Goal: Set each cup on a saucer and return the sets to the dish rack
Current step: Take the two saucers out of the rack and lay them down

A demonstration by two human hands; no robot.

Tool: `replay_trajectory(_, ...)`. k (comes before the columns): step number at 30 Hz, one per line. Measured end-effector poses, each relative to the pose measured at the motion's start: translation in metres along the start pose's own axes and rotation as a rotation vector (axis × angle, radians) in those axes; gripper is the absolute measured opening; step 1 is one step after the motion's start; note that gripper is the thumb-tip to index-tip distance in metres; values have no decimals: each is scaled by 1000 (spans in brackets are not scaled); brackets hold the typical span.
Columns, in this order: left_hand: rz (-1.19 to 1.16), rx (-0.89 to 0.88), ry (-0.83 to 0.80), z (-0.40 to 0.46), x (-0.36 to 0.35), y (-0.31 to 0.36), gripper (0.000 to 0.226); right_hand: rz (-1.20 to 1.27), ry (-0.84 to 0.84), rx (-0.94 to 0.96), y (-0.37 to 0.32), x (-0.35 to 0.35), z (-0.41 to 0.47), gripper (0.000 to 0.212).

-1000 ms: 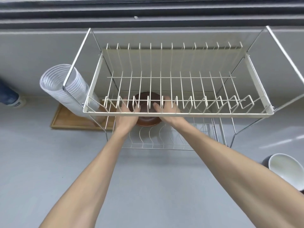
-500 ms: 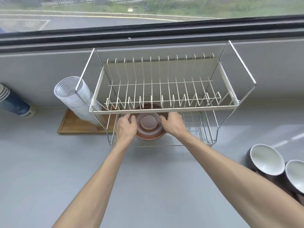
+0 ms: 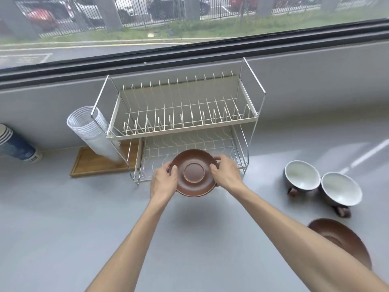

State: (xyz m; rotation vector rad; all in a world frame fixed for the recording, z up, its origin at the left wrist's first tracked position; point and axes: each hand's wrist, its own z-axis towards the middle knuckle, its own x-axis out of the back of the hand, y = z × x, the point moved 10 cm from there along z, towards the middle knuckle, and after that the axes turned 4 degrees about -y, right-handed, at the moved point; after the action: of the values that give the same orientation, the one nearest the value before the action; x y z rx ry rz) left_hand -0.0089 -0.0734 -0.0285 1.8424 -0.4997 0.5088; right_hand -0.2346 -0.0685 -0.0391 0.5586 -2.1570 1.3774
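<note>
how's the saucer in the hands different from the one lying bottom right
The held saucer is off the counter, gripped at its rim by the left hand and right hand; the other saucer lies flat on the counter, untouched. The held one shows whole; the other is partly hidden behind the forearm. Both are brown and round.

- Saucer (image 3: 193, 173), centre: plain reddish-brown.
- Second saucer (image 3: 345, 239), 4 o'clock: same brown.
- Two cups (image 3: 322, 182), 3 o'clock: white inside, dark grey outside, brown handles.
- Dish rack (image 3: 181, 123): cream and chrome.
- Worktop (image 3: 63, 228): pale grey.

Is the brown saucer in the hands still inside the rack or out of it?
Out. The round brown saucer is held before the wire dish rack, above the counter, gripped by left hand and right hand.
</note>
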Motion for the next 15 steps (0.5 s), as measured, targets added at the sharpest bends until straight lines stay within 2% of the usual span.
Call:
replay_trajectory(2,13,-4,-30,-11,-13,-2,57,18,16,-18,17,5,-13,40)
replay_trajectory(6,16,-14,-98,-28,-39,-7,47,50,50,-64,54,14,-35,37)
replay_trajectory(10,27,-40,-161,-44,-62,0,51,88,77,-111,85,24,-55,41)
replay_trajectory(15,43,-61,-227,-62,-98,-5,37,127,116,-179,124,38,-80,51)
